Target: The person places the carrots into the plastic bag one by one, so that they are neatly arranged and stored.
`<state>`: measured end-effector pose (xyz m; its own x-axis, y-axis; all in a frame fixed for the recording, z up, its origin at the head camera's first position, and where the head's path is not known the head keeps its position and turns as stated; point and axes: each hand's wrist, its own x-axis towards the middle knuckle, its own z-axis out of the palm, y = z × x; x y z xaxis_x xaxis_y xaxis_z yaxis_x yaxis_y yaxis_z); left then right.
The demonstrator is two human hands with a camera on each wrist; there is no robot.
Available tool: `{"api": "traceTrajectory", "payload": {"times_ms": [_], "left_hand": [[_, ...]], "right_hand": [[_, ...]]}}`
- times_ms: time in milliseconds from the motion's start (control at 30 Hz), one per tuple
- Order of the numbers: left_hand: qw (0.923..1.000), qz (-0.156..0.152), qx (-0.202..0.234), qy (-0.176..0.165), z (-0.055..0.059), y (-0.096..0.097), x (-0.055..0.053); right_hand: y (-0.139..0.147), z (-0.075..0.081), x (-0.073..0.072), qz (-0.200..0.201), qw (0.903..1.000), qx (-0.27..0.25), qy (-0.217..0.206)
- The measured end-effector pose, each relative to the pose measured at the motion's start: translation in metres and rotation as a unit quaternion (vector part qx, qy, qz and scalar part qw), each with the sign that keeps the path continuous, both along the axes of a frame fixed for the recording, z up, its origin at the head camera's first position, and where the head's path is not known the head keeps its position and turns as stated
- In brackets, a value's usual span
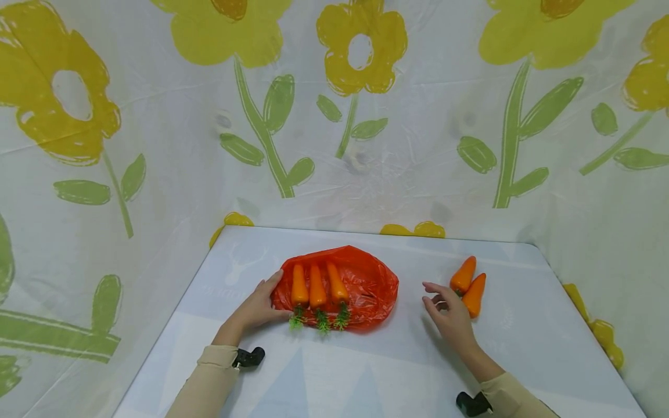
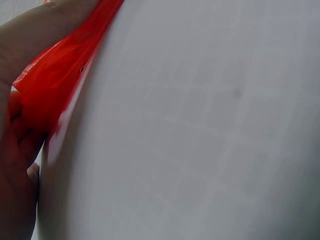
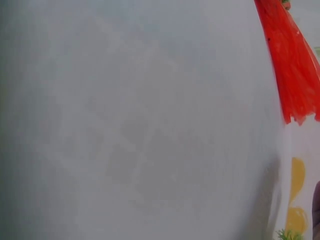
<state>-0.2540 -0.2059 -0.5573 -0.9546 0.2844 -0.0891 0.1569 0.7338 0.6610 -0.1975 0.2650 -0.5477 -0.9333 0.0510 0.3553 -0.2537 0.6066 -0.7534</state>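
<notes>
A red plastic bag [image 1: 368,290] is spread out on the table. On it three orange toy carrots [image 1: 316,287] lie side by side, green leafy tops toward me. My left hand [image 1: 258,305] holds the bag's left end, its thumb along the near side; in the left wrist view the fingers curl against the red film [image 2: 60,75]. Between the bag and two more carrots [image 1: 474,295] on the right, my right hand [image 1: 452,319] hovers with fingers loosely bent and nothing in them. The right wrist view catches the bag's edge [image 3: 295,65] and a bit of green leaf [image 3: 290,234].
The pale table [image 1: 418,371] carries faint blue triangle prints. A white curtain [image 1: 418,145] with yellow flowers hangs behind it and along both sides. Each wrist wears a small black camera, like the one on the left wrist [image 1: 250,357].
</notes>
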Motion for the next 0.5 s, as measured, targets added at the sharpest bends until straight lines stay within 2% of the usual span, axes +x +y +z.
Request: {"api": "traceTrajectory", "payload": {"times_ms": [267,500], "left_hand": [[1.0000,-0.002,0.004,-0.001,0.000,-0.001,0.000],[0.9998,-0.012,0.004,0.017,-0.001,-0.002,0.000]], "right_hand": [[0.007,0.003,0.001,0.001,0.9993,-0.008,0.036],[0.014,0.002,0.000,0.002,0.9983,-0.016,0.056]]}}
